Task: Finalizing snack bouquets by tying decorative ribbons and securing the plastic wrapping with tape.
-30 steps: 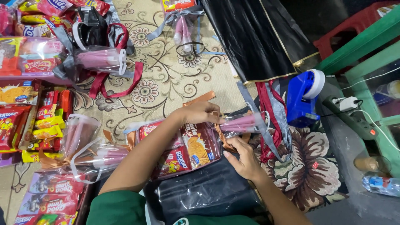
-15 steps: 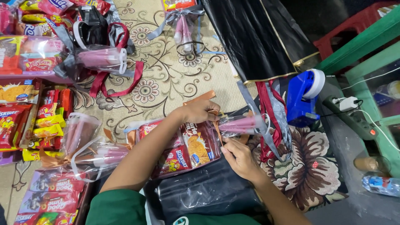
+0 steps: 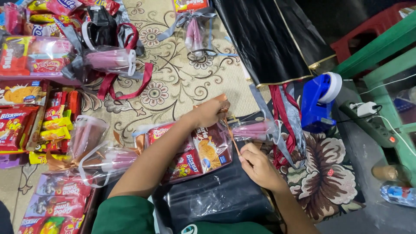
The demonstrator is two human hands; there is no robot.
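You're mid-tie — left hand (image 3: 211,112) pinching the copper ribbon (image 3: 216,99), right hand (image 3: 256,164) gripping its tail — at the neck of the snack parcel (image 3: 203,151) on your lap; next, pull snug.

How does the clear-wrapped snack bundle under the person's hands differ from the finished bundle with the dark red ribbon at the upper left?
The clear-wrapped snack bundle lies between the left hand and right hand, a copper ribbon being worked at its neck. The dark red ribbon bundle lies untouched, with its ribbon in loose loops. Both are clear wrap gathered to a pink neck on the patterned mat.
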